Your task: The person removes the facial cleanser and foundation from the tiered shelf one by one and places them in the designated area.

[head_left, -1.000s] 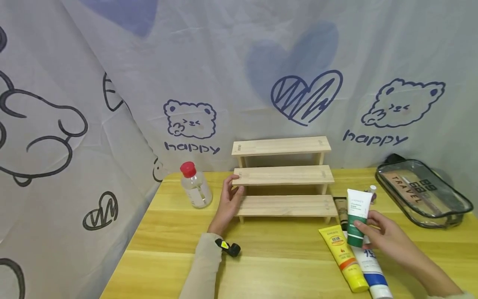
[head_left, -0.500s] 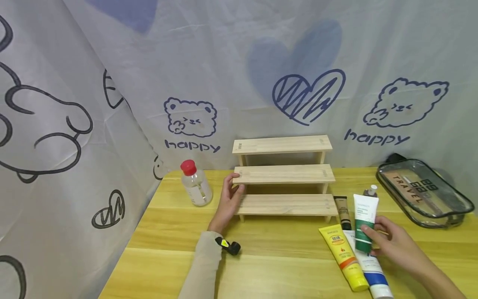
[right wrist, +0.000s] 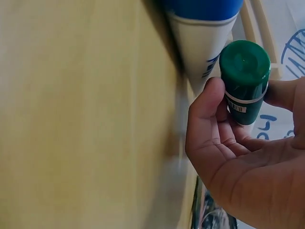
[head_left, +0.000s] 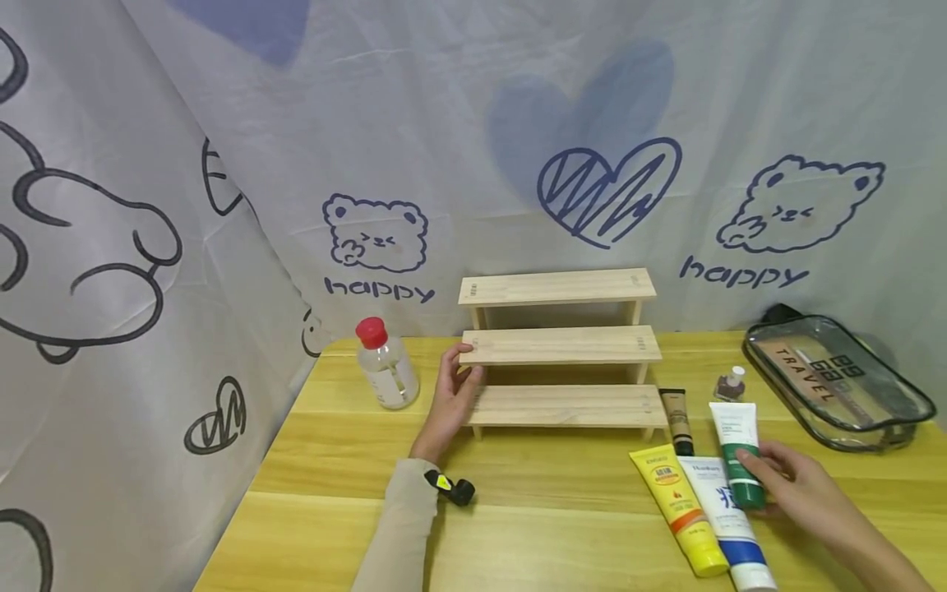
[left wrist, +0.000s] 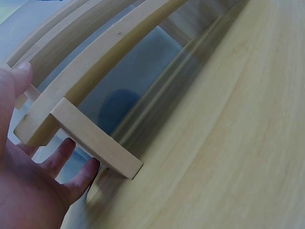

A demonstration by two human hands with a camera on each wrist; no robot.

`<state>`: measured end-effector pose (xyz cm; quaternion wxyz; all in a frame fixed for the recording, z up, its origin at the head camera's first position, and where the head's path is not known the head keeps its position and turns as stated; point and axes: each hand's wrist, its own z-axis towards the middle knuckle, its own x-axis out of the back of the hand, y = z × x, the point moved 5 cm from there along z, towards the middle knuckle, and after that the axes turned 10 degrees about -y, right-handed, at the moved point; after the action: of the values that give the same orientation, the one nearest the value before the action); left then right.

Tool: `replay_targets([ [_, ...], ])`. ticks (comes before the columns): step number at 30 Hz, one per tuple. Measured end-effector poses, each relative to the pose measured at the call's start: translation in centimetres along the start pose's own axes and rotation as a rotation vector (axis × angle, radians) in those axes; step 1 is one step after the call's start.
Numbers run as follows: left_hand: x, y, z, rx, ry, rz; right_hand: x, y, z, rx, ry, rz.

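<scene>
At the right, my right hand (head_left: 806, 493) holds a white-and-green tube (head_left: 736, 448) between thumb and fingers. Its green cap (right wrist: 245, 64) points toward the wrist camera, and the tube overlaps a white tube with a blue band (head_left: 728, 522). A yellow tube (head_left: 679, 510) lies along that white one's left side. My left hand (head_left: 450, 407) grips the left end of the three-tier wooden shelf (head_left: 565, 407). In the left wrist view its thumb is at an upper board and the other fingers reach behind the front leg (left wrist: 97, 138).
A clear bottle with a red cap (head_left: 388, 374) stands left of the shelf. A beige tube with a black cap (head_left: 676, 419) lies by the shelf's right end, near a small white-capped bottle (head_left: 731, 385). A clear travel pouch (head_left: 839, 382) lies at the back right.
My right hand has moved the white-and-green tube right and down, off the beige tube and the small bottle, which now show more fully. The left hand has stayed on the shelf.
</scene>
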<state>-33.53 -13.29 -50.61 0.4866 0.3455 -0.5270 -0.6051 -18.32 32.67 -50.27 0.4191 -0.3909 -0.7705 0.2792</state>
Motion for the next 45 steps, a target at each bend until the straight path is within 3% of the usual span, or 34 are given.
replay_targets([
  [6, 0.0, -0.1, 0.0, 0.006, 0.000, 0.009, 0.1, 1.1, 0.1, -0.086, -0.028, -0.046],
  [11, 0.1, 0.0, 0.0, 0.006, 0.002, 0.006, -0.1, 1.1, 0.2, -0.107, -0.044, -0.086],
  [27, 0.1, -0.1, 0.0, -0.003, 0.000, 0.019, -0.8, 0.1, -0.7, -0.051, 0.036, -0.235],
  [37, 0.1, -0.2, 0.3, 0.002, 0.000, 0.024, -0.4, -0.1, -0.9, 0.002, 0.082, -0.243],
  [45, 0.1, -0.3, 0.2, 0.010, 0.011, 0.016, -0.5, 0.0, -1.0, 0.001, 0.072, -0.245],
])
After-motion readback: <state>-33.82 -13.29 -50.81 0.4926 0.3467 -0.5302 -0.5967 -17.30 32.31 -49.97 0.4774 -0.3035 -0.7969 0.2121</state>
